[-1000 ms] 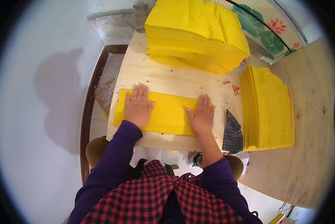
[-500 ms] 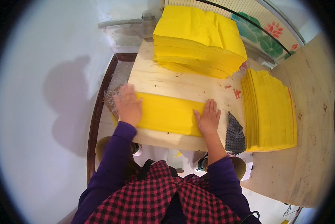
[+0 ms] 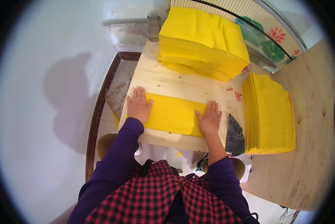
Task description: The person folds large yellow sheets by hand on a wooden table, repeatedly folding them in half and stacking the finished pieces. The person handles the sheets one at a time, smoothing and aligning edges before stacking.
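A folded yellow cloth [image 3: 174, 114] lies flat on the wooden table [image 3: 175, 141] in front of me. My left hand [image 3: 138, 106] rests open over its left end, fingers stretched away from me. Over the right end lies my right hand [image 3: 210, 118], also open, palm down with the thumb out to the left. Neither hand grips anything; both press flat on the cloth. Just right of my right hand is a dark grey textured cloth [image 3: 235, 136].
A tall stack of folded yellow cloth [image 3: 201, 44] stands at the table's back. Another yellow stack [image 3: 270, 115] stands at the right, beside a wooden board [image 3: 309, 123]. Small red strips [image 3: 238, 96] lie between them. A grey-brown bottle [image 3: 153, 26] is at the far left corner.
My left hand, blurred before at the cloth's left edge, has shifted right and settled on the cloth. My right hand stays in place. The view has moved slightly.
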